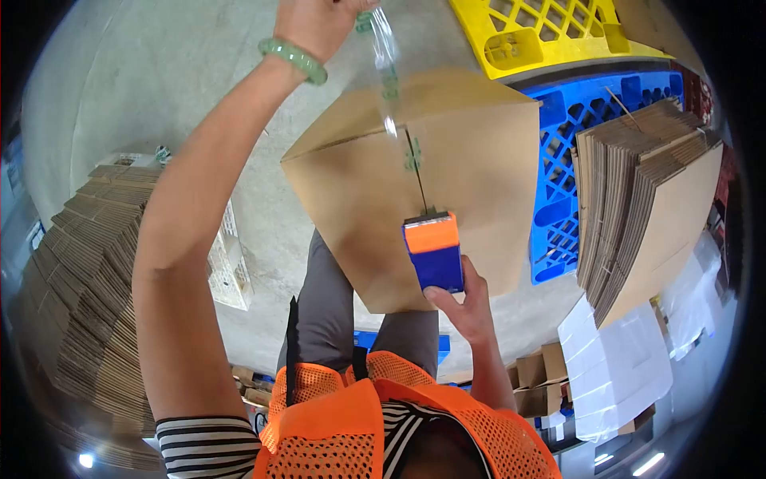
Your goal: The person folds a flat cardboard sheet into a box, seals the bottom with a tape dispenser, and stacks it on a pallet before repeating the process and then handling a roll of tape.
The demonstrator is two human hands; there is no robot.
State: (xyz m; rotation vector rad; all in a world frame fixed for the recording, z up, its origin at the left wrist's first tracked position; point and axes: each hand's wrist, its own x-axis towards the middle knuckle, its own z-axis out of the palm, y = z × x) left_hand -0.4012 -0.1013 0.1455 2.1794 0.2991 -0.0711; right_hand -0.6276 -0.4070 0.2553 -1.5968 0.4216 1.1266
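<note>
A closed cardboard box [479,191] stands before me, a dark seam running between its top flaps. In my right hand [467,307] is a blue and orange tape dispenser [435,255], its orange end resting at the seam. Clear packing tape [383,52] with green print stretches from the box's far edge up toward my left hand [319,24]. The fingers of that hand pinch the tape's upper end, partly cut off by the frame's top. Part of the tape lies over the seam, where green print shows. A green bangle [293,61] circles my left wrist.
Flattened cardboard boxes are stacked at left [100,279], beside a white plastic crate [229,259]. On the right, more flat boxes [638,199] lean by a blue pallet [554,176]. A yellow pallet [511,48] lies beyond. White plastic sheeting [614,367] is at lower right.
</note>
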